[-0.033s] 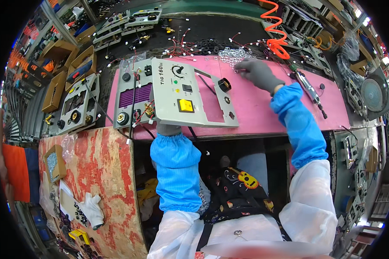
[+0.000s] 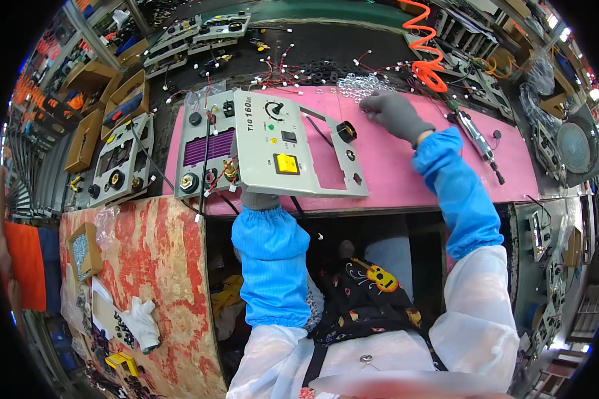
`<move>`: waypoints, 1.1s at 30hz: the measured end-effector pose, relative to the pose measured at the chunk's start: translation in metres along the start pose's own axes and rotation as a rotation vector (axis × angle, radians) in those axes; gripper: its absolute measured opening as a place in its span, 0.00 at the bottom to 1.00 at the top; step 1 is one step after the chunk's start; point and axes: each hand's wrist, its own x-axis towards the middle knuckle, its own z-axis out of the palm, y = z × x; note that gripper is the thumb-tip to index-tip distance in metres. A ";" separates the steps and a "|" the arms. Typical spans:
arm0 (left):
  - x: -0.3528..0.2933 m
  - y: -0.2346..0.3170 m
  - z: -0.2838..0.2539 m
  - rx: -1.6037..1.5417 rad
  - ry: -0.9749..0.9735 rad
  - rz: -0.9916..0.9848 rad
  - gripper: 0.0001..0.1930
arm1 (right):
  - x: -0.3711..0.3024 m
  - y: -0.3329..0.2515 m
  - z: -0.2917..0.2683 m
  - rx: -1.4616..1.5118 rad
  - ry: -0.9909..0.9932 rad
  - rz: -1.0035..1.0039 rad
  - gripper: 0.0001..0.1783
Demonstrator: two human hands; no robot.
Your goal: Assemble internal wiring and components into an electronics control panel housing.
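Observation:
A grey metal front panel (image 2: pixel 256 143) with a dial, a yellow rocker switch and a black round knob stands tilted on the pink mat. My left hand (image 2: pixel 259 200), in a grey glove, is closed on its lower left edge; the panel hides most of the fingers. At the mat's far side my gloved right hand (image 2: pixel 398 116) reaches to a pile of small shiny metal rings or nuts (image 2: pixel 363 85). Its fingers are bent together at the pile's near edge; anything between the tips is too small to make out. Behind the held panel lies a second panel (image 2: pixel 199 139) with a purple-striped window.
An electric or air screwdriver (image 2: pixel 474 139) lies on the pink mat (image 2: pixel 406 173) at right, below an orange coiled hose (image 2: pixel 427 73). Black rings (image 2: pixel 323 70) and wired connectors lie at the back. Another panel (image 2: pixel 118 159) and cardboard boxes (image 2: pixel 84 143) stand left.
My right hand has shifted very slightly to the left, its forearm with it. The left hand and the panel stay in place.

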 end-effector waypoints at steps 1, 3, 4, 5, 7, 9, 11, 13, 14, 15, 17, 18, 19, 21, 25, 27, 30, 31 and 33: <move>-0.002 0.001 0.001 0.001 -0.009 0.003 0.23 | 0.004 0.000 0.008 -0.121 0.029 -0.041 0.09; -0.005 -0.001 0.002 0.004 -0.020 0.018 0.23 | 0.009 0.002 0.022 -0.333 0.097 -0.113 0.04; -0.008 -0.001 0.004 0.014 -0.017 0.037 0.23 | 0.011 0.002 0.025 -0.323 0.092 -0.140 0.04; -0.007 -0.004 0.005 0.023 -0.014 0.055 0.23 | 0.012 0.003 0.029 -0.494 0.097 -0.112 0.04; -0.007 -0.003 0.014 0.037 -0.019 0.099 0.23 | 0.010 -0.006 0.026 -0.665 0.115 -0.113 0.04; -0.006 0.002 0.022 0.106 -0.055 0.130 0.24 | 0.009 -0.021 0.008 -0.604 0.123 -0.049 0.05; 0.006 -0.002 0.022 0.105 0.004 0.099 0.24 | 0.018 -0.043 -0.005 -0.339 0.295 -0.168 0.05; 0.011 -0.007 0.018 0.076 0.097 0.007 0.23 | 0.022 -0.086 -0.025 0.173 0.370 -0.272 0.07; 0.010 -0.003 0.025 0.075 0.103 0.016 0.23 | 0.025 -0.113 -0.035 0.406 0.303 -0.274 0.08; 0.012 0.003 0.038 0.002 0.069 -0.056 0.22 | 0.026 -0.130 -0.043 0.374 0.251 -0.277 0.09; 0.012 0.014 0.034 -0.021 0.014 -0.095 0.22 | 0.036 -0.156 -0.033 0.326 0.263 -0.447 0.09; 0.005 0.015 0.037 -0.124 -0.006 -0.135 0.22 | 0.036 -0.167 -0.029 0.318 0.218 -0.436 0.09; 0.002 0.015 0.030 -0.202 0.007 -0.130 0.24 | 0.034 -0.177 -0.022 0.323 0.205 -0.444 0.08; 0.006 -0.010 0.019 -0.194 0.037 -0.044 0.23 | 0.029 -0.182 -0.021 0.279 0.189 -0.438 0.06; 0.005 0.015 0.065 0.246 -0.177 0.125 0.19 | 0.015 -0.169 -0.026 0.098 0.292 -0.563 0.10; 0.013 0.015 0.084 0.545 -0.057 0.264 0.22 | 0.009 -0.162 -0.035 -0.031 0.319 -0.576 0.11; 0.006 0.019 0.082 0.387 0.065 0.271 0.23 | 0.007 -0.171 -0.032 -0.052 0.232 -0.601 0.11; 0.005 0.017 0.078 0.210 0.056 0.246 0.22 | 0.008 -0.171 -0.031 -0.015 0.186 -0.596 0.11; 0.001 0.018 0.079 0.198 0.065 0.222 0.22 | 0.013 -0.165 -0.029 0.013 0.132 -0.588 0.12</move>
